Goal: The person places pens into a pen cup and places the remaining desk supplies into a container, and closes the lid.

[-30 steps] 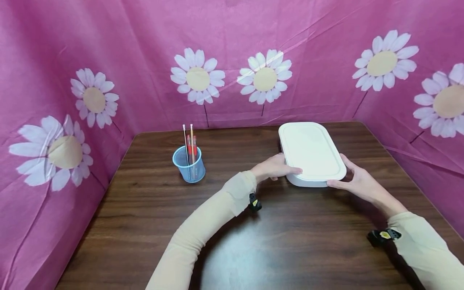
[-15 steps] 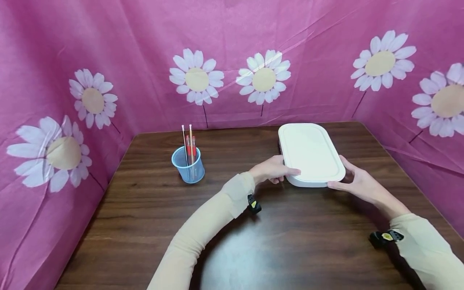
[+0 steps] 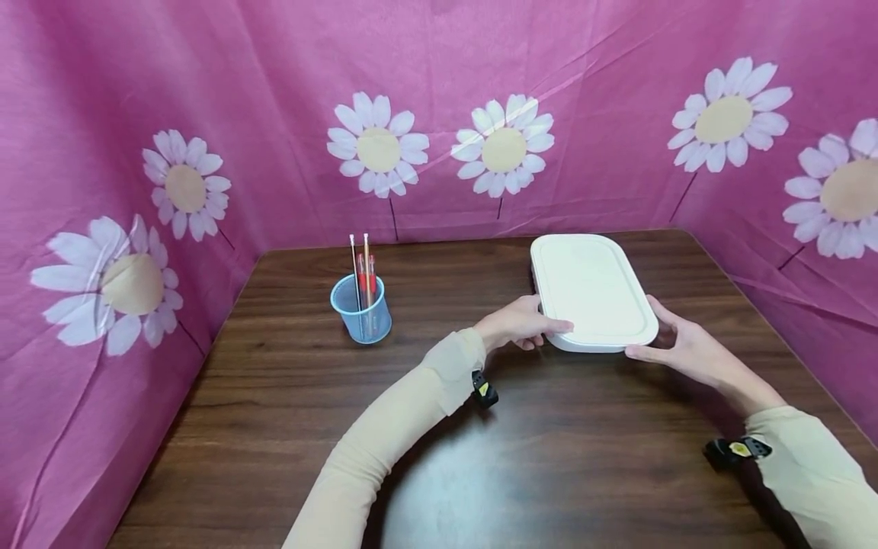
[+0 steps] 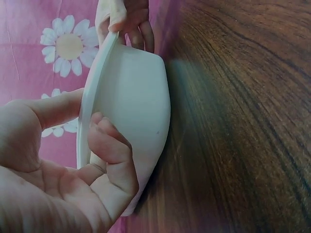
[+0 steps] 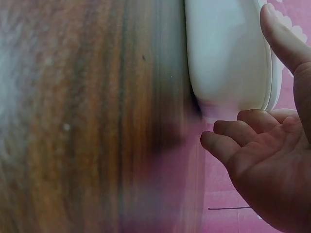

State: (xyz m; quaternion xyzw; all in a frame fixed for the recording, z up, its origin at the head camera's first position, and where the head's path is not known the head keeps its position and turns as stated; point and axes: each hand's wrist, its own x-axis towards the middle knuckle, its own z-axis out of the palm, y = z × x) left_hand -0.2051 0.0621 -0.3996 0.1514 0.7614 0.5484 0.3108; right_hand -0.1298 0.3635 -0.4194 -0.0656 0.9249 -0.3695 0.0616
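A white lidded container [image 3: 591,286] with rounded corners sits toward the back right of the wooden table. My left hand [image 3: 520,321] grips its near-left corner, thumb on top and fingers below the lid's edge. At the near-right corner, my right hand [image 3: 698,353] holds it with the thumb at the front and the fingers round the right side. The left wrist view shows the curled left fingers beside the container's smooth wall [image 4: 133,92] under the projecting lid rim. In the right wrist view, right fingertips [image 5: 221,141] lie at the container's end. Its inside is hidden.
A light-blue mesh pen cup [image 3: 363,316] holding pencils and red pens stands left of the container. The wooden table [image 3: 288,427] ends at a pink cloth [image 3: 439,53] with printed daisies, which rises behind it and along both sides.
Both hands keep their places on the container, which stays nearly where it was. The right wrist has shifted slightly to the right, and the head view has swayed a little.
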